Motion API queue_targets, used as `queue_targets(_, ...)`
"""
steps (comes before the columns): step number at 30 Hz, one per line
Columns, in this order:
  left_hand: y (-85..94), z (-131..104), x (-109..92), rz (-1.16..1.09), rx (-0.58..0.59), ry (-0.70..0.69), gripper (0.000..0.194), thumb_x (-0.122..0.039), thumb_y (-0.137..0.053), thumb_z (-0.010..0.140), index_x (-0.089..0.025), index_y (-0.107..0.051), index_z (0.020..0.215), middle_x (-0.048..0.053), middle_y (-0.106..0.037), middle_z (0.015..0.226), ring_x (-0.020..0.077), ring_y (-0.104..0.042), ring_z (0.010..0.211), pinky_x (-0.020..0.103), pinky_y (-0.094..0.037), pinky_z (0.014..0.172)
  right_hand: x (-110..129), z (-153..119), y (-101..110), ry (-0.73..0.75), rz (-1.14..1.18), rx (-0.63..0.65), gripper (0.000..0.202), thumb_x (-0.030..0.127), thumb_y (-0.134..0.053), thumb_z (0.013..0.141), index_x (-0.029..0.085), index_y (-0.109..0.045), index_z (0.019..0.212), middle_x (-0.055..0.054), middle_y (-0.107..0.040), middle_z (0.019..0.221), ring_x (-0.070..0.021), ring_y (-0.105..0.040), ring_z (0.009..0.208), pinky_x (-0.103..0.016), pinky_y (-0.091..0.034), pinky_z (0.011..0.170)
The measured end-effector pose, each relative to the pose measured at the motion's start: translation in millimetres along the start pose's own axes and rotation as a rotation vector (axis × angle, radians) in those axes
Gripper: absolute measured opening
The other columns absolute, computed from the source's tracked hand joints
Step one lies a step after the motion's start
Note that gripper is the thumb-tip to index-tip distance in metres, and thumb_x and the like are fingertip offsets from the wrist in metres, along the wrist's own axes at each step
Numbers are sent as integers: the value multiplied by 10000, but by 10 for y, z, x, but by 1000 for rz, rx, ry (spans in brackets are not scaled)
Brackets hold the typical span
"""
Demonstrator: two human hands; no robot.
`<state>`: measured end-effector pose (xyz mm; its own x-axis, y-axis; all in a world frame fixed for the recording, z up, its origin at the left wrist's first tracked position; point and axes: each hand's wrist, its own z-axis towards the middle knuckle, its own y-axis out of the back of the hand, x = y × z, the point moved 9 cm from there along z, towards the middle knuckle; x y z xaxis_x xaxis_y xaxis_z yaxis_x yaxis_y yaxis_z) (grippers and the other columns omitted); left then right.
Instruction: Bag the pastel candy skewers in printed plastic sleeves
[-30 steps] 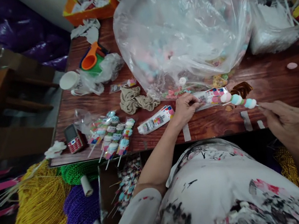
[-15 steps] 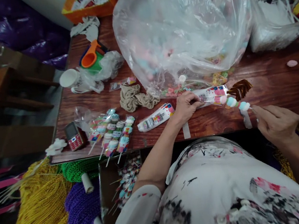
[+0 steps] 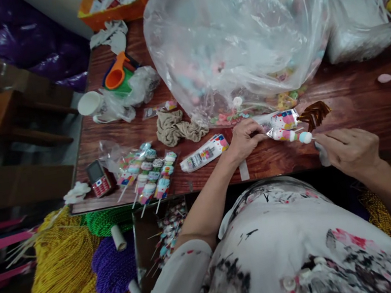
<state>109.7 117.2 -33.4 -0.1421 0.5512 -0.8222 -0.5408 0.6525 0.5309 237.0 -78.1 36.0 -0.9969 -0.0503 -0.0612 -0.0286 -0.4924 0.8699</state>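
Observation:
My left hand (image 3: 245, 137) pinches the end of a clear printed plastic bag (image 3: 270, 130). Between finger and thumb, my right hand (image 3: 351, 148) grips the stick of a marshmallow skewer (image 3: 295, 135) in pastel colours. The skewer's far end is inside the bag's mouth, and its white-blue end piece is outside, near my right fingers. Just behind lie more printed bags (image 3: 285, 119) and a bundle of brown-gold twist ties (image 3: 315, 115). Left of my left hand is a small stack of flat printed bags (image 3: 204, 153).
A large clear sack of marshmallows (image 3: 237, 34) fills the table's back. Several wrapped skewers (image 3: 155, 175) lie at the left front, near a phone (image 3: 99, 177). A brown cloth (image 3: 177, 127), a mug (image 3: 91, 104) and an orange scoop (image 3: 115, 77) sit behind them.
My right hand has moved left, pushing the skewer deeper into the bag. My left hand stays at almost the same spot, still holding the bag.

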Motion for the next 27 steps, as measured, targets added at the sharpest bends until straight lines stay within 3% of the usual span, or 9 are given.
queue_targets(3,68,-19,-116,132,-15,-46,122,-275,-690,814,-174,-653,756,34,-620,819,168,-576,823,309,-467,790,-33,29,23,-41,41,-41,215,158,-599,812,205,-730,976,-14,-715,768,-131,-574,662,-289,-360,614)
queue_targets(5,115,-6,-279,289,-21,-111,168,-313,-686,816,-170,-665,901,82,-637,985,216,-567,967,363,-457,886,-42,28,54,-50,68,-73,224,149,-598,809,203,-729,983,-17,-715,768,-136,-586,674,-286,-380,625)
queue_targets(9,27,81,-558,552,122,-242,520,-338,-709,760,-197,-566,1240,136,-538,1335,330,-436,1263,507,-333,1074,-36,5,46,-52,93,-79,234,162,-599,809,219,-735,992,-22,-727,791,-136,-606,683,-284,-402,635)
queue_targets(12,-127,117,-592,657,271,-274,461,-247,-675,741,-185,-579,1188,131,-601,1233,333,-500,1197,525,-331,1059,-33,3,22,-80,106,-76,240,162,-582,815,229,-741,982,-30,-727,792,-141,-614,693,-284,-417,648)
queue_targets(15,-265,97,-541,675,375,-221,315,-168,-578,779,-139,-595,1092,128,-660,1031,282,-602,989,419,-438,878,12,45,55,-75,148,-115,271,141,-572,812,230,-738,1007,-32,-724,793,-142,-620,708,-284,-423,651)
queue_targets(18,-332,70,-525,691,389,-140,311,-155,-560,780,-133,-590,1089,124,-678,990,262,-626,876,356,-438,723,109,142,108,-31,166,-141,291,129,-565,814,224,-737,1028,-34,-717,788,-139,-613,709,-284,-411,650)
queue_targets(22,-331,59,-570,691,358,-49,250,-157,-563,791,-153,-606,1037,106,-689,922,251,-632,816,337,-419,670,252,312,162,29,92,-128,242,132,-551,825,201,-741,959,-32,-703,750,-133,-579,661,-295,-367,623)
queue_targets(27,-267,23,-669,830,371,-37,262,-119,-541,805,-131,-604,1059,133,-684,947,272,-643,870,357,-429,696,223,419,91,-25,179,23,186,157,-543,870,200,-725,871,-16,-692,706,-133,-571,620,-298,-344,600)
